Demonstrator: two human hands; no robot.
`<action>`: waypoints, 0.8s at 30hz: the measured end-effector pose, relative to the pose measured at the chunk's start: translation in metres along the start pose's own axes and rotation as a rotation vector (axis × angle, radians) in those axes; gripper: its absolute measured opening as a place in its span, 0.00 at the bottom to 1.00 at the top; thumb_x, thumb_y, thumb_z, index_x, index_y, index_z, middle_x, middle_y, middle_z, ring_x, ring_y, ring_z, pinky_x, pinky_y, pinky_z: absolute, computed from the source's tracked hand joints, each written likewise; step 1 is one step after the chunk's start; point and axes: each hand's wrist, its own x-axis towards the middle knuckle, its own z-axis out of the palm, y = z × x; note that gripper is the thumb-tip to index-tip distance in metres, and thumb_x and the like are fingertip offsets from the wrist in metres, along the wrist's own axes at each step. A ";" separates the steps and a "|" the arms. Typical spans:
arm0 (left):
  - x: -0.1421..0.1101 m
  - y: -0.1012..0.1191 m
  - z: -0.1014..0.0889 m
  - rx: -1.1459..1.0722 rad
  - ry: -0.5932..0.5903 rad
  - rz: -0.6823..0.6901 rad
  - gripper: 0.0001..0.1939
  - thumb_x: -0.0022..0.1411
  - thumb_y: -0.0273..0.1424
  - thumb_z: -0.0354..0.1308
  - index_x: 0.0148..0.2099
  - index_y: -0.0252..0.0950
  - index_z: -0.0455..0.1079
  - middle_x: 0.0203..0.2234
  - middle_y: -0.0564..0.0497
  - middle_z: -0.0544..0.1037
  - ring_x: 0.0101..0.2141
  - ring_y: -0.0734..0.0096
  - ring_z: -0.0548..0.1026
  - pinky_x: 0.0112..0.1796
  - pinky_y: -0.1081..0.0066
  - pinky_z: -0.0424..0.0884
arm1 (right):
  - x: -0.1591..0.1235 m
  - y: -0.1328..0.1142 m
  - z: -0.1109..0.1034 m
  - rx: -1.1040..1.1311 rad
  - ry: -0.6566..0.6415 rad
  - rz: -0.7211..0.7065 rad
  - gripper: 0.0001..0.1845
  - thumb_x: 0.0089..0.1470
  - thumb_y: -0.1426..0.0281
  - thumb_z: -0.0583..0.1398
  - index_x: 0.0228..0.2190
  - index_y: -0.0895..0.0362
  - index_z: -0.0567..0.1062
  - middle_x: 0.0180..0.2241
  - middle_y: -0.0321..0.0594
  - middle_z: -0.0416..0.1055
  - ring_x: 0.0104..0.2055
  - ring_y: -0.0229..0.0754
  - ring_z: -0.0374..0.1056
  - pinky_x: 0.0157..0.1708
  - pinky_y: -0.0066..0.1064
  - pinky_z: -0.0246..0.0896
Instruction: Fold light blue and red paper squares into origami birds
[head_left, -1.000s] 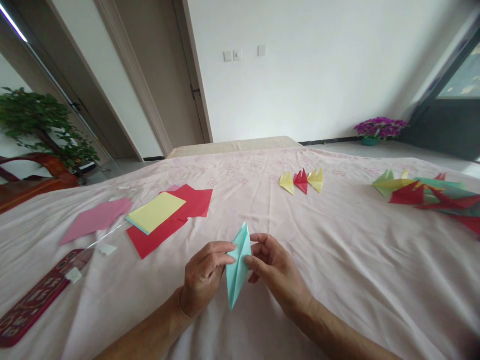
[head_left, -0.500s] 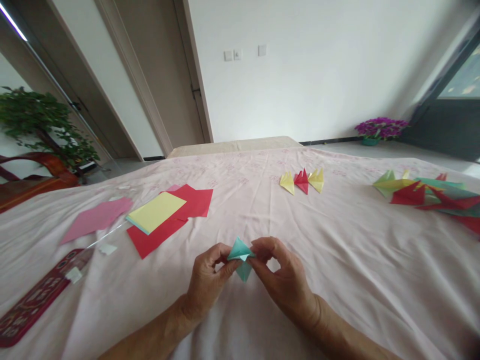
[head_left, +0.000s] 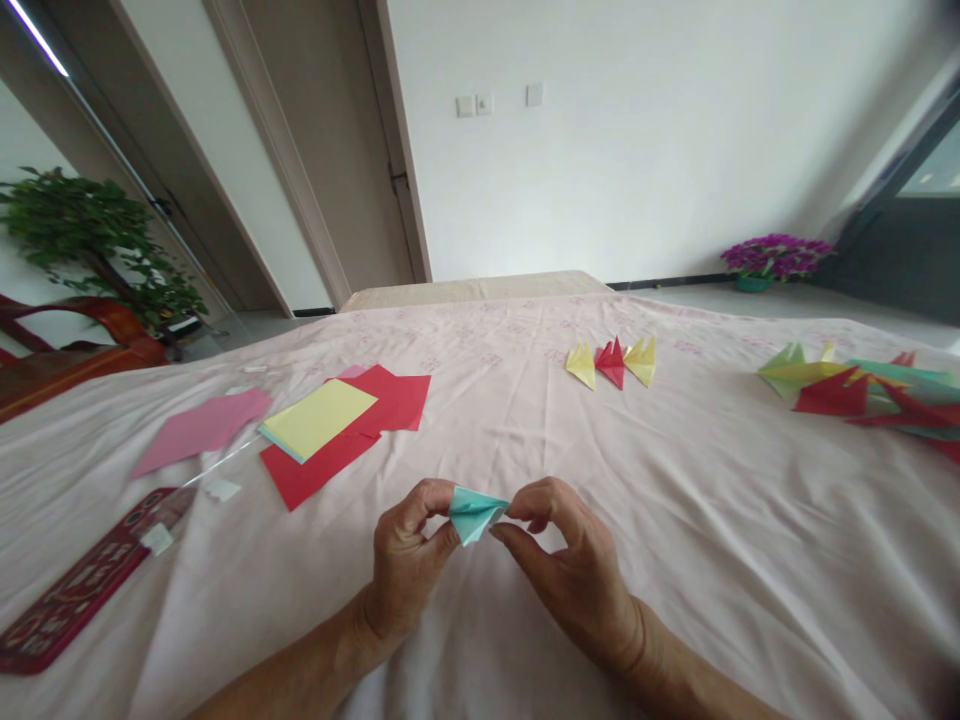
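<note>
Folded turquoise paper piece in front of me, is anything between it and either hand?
Nothing visible: the left hand grips the folded turquoise paper piece at its left edge, and the right hand is right at its pointed right tip.

White wall [head_left: 637, 150], brown door [head_left: 322, 130], grey floor [head_left: 690, 294].

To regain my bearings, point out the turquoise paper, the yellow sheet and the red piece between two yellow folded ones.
Turquoise paper [head_left: 472, 513], head view: creased middle.
Yellow sheet [head_left: 321, 415], head view: middle of top face.
Red piece [head_left: 612, 368], head view: middle of folded body.
</note>
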 end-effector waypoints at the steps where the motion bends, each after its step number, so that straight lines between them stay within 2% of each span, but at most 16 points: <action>1: 0.000 -0.001 0.000 -0.005 -0.001 -0.008 0.04 0.56 0.25 0.64 0.36 0.36 0.74 0.32 0.51 0.78 0.33 0.69 0.77 0.36 0.73 0.72 | 0.000 0.000 0.001 0.002 0.003 0.020 0.10 0.52 0.73 0.65 0.30 0.53 0.68 0.26 0.33 0.68 0.27 0.37 0.63 0.26 0.29 0.61; 5: 0.001 -0.002 0.002 0.008 0.025 -0.067 0.04 0.55 0.28 0.65 0.35 0.35 0.74 0.30 0.51 0.79 0.31 0.70 0.76 0.34 0.74 0.73 | -0.001 -0.001 0.002 0.013 0.023 0.110 0.09 0.52 0.72 0.65 0.29 0.53 0.68 0.25 0.32 0.68 0.26 0.36 0.63 0.25 0.28 0.61; 16: 0.002 -0.001 0.005 -0.120 0.035 -0.146 0.06 0.53 0.26 0.67 0.34 0.37 0.73 0.29 0.54 0.78 0.30 0.71 0.76 0.33 0.74 0.73 | -0.001 -0.001 0.005 0.050 0.037 0.182 0.08 0.52 0.70 0.65 0.28 0.54 0.70 0.25 0.31 0.68 0.25 0.35 0.64 0.24 0.27 0.62; 24: 0.003 0.004 0.006 -0.151 0.031 -0.117 0.06 0.53 0.26 0.66 0.32 0.36 0.71 0.30 0.53 0.79 0.31 0.70 0.77 0.33 0.73 0.73 | -0.002 0.000 0.006 0.065 0.044 0.191 0.07 0.53 0.70 0.65 0.28 0.54 0.70 0.25 0.32 0.68 0.26 0.35 0.66 0.24 0.26 0.62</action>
